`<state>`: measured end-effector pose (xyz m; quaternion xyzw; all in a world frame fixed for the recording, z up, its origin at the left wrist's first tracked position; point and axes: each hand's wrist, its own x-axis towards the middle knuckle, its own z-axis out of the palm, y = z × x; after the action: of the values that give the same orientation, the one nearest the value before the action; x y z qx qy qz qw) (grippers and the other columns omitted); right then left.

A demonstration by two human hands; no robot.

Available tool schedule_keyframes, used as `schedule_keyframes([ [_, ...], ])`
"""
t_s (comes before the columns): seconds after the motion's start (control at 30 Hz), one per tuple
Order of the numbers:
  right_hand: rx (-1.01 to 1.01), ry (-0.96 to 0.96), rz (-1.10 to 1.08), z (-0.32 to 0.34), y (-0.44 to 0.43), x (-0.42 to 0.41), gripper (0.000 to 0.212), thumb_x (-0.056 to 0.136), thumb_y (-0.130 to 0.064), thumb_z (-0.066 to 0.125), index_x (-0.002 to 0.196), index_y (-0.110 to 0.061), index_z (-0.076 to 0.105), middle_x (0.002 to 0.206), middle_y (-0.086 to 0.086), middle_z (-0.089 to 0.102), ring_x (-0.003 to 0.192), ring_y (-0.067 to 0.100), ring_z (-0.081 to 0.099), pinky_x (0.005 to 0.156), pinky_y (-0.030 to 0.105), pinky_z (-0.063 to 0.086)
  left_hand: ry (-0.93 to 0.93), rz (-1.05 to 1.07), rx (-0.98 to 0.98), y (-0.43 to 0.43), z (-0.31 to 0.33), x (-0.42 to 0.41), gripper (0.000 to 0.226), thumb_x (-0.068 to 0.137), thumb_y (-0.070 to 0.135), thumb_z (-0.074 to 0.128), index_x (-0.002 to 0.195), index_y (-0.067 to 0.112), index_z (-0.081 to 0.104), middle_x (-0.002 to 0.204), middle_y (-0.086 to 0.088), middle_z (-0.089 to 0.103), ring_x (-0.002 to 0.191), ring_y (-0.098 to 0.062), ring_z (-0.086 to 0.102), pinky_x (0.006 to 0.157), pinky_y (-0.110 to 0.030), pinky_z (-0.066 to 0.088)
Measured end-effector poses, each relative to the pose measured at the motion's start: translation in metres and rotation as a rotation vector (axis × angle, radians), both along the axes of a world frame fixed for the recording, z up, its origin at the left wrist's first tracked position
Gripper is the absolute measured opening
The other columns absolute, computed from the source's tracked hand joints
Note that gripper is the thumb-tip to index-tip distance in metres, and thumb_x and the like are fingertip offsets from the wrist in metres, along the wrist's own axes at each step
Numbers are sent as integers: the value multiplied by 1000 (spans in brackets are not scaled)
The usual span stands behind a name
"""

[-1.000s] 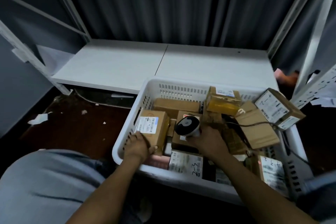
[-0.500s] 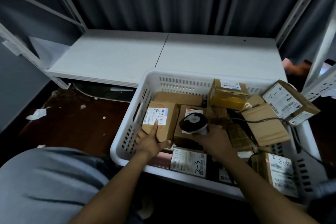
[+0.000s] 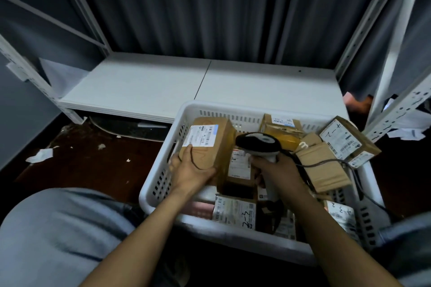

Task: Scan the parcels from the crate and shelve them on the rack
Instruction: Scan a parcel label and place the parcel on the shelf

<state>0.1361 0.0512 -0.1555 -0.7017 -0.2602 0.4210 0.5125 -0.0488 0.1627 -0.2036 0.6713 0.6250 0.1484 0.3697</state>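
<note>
A white slotted crate (image 3: 161,177) on the floor holds several brown cardboard parcels with white labels. My left hand (image 3: 189,170) grips one brown parcel (image 3: 210,144) from below and holds it raised over the crate's left side, its barcode label facing up. My right hand (image 3: 277,168) grips the handle of a black-and-white barcode scanner (image 3: 258,144), whose head sits just right of that parcel. The scanner's dark cable (image 3: 326,163) trails right across the other parcels. The white lowest shelf of the rack (image 3: 186,86) lies just behind the crate.
Grey metal rack uprights (image 3: 359,37) stand left and right of the shelf, with a dark curtain behind. A labelled parcel (image 3: 345,142) leans on the crate's right rim. Dark floor with paper scraps (image 3: 39,155) lies to the left. My grey-clad knee (image 3: 51,235) fills the lower left.
My left hand has lifted the brown parcel up out of the crate's left side. My right hand has raised the scanner and tipped its head level beside the parcel.
</note>
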Motion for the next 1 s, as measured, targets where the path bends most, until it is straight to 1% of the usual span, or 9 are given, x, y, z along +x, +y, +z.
schedule_keyframes([
  [0.13,137,68,-6,16,-19,-6,18,88,-15,71,101,-25,65,90,-9,69,76,6,67,60,20,52,-129,-134,53,-37,32,3,106,68,44,81,152,31,17,147,0,19,133,-20,29,108,-33,32],
  [0.3,225,166,-74,17,-43,-15,23,84,-14,72,106,-20,68,105,2,72,97,21,67,79,36,57,-245,-159,67,-75,40,-4,115,64,43,85,154,28,15,146,1,19,131,-17,33,105,-27,33],
  [0.43,304,296,-135,18,-55,-25,18,87,-8,67,101,-17,71,96,3,76,87,19,71,70,30,57,-394,-91,26,-82,54,-7,127,50,62,76,154,21,14,138,6,23,118,-7,37,97,-23,36],
  [0.5,337,372,-147,16,-59,-27,20,89,-6,63,108,-7,69,96,7,76,86,21,72,65,26,56,-522,-48,-5,-82,57,-11,118,52,68,73,151,20,30,136,6,40,116,-8,50,99,-29,44],
  [0.63,381,503,-140,16,-67,-25,28,79,-16,66,102,-2,69,94,15,74,83,26,72,66,31,57,-811,-19,-112,-85,55,-14,57,86,23,69,139,19,50,128,-4,62,99,-6,65,71,-20,54],
  [0.77,378,571,-130,14,-70,-20,31,72,-22,70,96,-2,67,80,10,71,72,20,67,63,27,54,-903,-136,-320,-85,55,-14,69,77,29,72,134,49,40,130,9,62,119,-14,58,94,-34,49],
  [0.83,360,532,-139,14,-71,-18,41,72,-22,72,105,2,66,82,9,69,75,19,65,67,27,52,-892,-178,-403,-84,55,-15,81,75,27,77,139,53,34,128,10,64,121,-16,58,101,-38,45],
  [0.9,338,495,-120,16,-72,-15,48,76,-20,75,114,6,63,89,13,68,80,22,65,71,31,52,-875,-180,-401,-79,55,-16,84,72,22,73,142,47,34,124,7,66,119,-18,59,100,-39,47],
  [1.0,281,401,-56,23,-74,-12,29,89,-14,67,109,6,64,88,16,70,76,27,68,69,35,56,-831,-177,-307,-67,63,-22,86,67,9,75,143,35,42,118,6,68,105,-9,65,81,-19,52],
])
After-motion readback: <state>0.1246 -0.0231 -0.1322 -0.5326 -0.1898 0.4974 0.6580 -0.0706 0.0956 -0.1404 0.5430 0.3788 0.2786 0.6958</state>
